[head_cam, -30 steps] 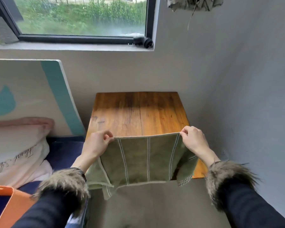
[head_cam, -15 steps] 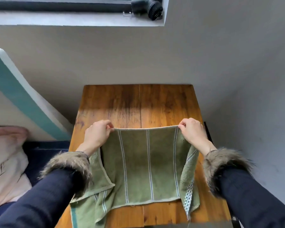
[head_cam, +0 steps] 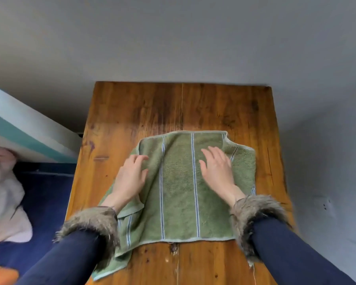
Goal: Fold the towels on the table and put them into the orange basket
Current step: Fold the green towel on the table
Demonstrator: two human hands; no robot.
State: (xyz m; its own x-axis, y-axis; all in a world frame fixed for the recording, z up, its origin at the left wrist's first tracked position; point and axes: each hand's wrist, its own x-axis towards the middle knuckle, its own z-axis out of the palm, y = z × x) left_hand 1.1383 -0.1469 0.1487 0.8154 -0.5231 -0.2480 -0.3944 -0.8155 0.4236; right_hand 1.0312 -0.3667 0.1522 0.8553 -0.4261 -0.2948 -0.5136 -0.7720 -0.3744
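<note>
**One towel half-folded on the table, basket not yet used**

Largest first. The table is a wooden top running from near to far, with its far half bare. I count one.

The towel is green with pale stripes. It lies flat on the near half of the table, doubled over once. The upper layer sits skewed, so a strip of the lower layer shows along the left edge and at the right far corner. I count one towel; no other shows. By my judgement the first fold is laid but uneven, with further folds and the transfer left to do.

The basket shows only as an orange corner at the near left, off the table. I cannot see inside it, so I cannot tell whether it holds anything.

My hands number two. My left hand rests palm down on the left edge of the towel, fingers spread and slack, gripping nothing. My right hand lies flat on the right-centre of the towel, fingers likewise extended, pressing rather than holding.
</note>
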